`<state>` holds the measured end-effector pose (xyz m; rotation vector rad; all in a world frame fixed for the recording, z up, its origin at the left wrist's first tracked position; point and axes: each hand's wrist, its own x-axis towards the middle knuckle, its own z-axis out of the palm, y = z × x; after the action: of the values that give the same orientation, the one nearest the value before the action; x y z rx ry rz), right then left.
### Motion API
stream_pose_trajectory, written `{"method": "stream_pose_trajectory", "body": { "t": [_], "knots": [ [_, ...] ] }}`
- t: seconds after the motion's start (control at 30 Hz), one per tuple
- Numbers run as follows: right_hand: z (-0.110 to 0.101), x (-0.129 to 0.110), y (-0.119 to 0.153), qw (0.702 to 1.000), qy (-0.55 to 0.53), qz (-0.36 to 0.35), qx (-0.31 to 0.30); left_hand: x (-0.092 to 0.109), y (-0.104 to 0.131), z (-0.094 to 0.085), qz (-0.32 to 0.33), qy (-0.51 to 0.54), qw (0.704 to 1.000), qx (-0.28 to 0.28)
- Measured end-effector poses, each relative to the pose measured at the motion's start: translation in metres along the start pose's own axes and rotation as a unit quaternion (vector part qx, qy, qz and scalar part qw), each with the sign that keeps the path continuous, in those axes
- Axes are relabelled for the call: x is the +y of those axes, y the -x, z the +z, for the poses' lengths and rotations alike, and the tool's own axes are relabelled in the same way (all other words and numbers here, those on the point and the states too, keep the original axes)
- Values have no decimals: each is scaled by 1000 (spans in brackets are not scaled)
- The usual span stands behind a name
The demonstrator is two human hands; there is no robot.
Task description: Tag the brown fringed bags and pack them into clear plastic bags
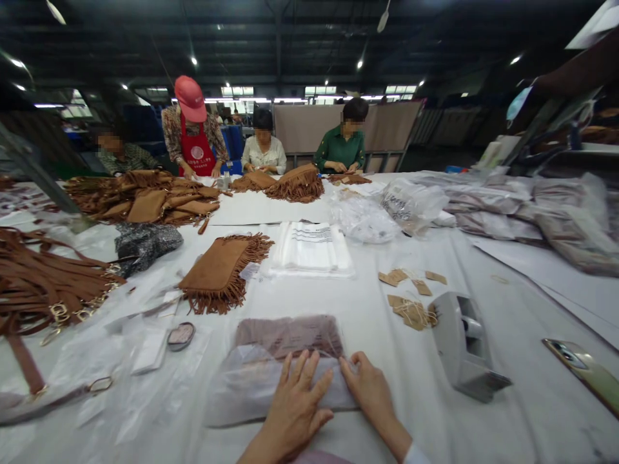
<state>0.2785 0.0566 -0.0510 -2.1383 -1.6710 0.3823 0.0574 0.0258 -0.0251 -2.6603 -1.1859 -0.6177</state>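
My left hand [294,406] lies flat, fingers spread, on a clear plastic bag [251,380] that holds a folded brown suede piece [287,335]. My right hand [370,390] rests at the bag's right edge, fingers pressed against the folded plastic. Both hands press down on the bag at the near edge of the white table [367,309]. A loose brown fringed suede bag [217,270] lies just beyond, to the left.
A grey tape dispenser [461,345] stands to the right, brown paper tags [411,303] beyond it, a phone [583,374] at far right. Brown straps with metal rings [43,290] lie at left. A stack of plastic bags [312,248] sits centre. Several people work at the far end.
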Motion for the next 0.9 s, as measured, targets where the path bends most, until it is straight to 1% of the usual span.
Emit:
{"method": "stream_pose_trajectory", "body": {
  "t": [0.07,0.13,0.2,0.23,0.27,0.33,0.43,0.47,0.5,0.57,0.63,0.7,0.8,0.9],
  "knots": [
    [0,-1,-2,1000,-12,13,10,4,0,17,-3,-23,1000,-15],
    [-2,-1,-3,999,-22,20,25,3,6,30,-5,-36,999,-21],
    [-12,5,-3,998,-28,24,50,1,12,39,0,-49,999,-16],
    [-21,11,-3,997,-29,28,69,0,14,41,4,-56,998,-9],
    [-33,20,-4,994,-30,35,96,0,15,43,11,-64,998,-1],
    [-67,46,-4,982,-28,65,176,-1,15,46,25,-74,997,17],
    [-127,98,-5,939,-14,150,309,0,14,47,36,-76,996,32],
    [-145,116,-5,925,-12,181,333,0,14,47,37,-75,996,35],
    [-159,132,-6,917,-16,210,340,0,14,47,36,-74,996,38],
    [-176,157,-10,916,-43,247,313,0,13,47,37,-77,995,44],
    [-178,172,-16,924,-85,255,271,-1,13,48,40,-84,994,51],
    [-173,178,-21,928,-123,245,253,-2,13,48,46,-91,993,54],
    [-165,181,-26,921,-160,235,266,-2,13,48,50,-97,992,56],
    [-163,182,-20,906,-177,244,296,-2,13,49,53,-99,992,57]
  ]
}}
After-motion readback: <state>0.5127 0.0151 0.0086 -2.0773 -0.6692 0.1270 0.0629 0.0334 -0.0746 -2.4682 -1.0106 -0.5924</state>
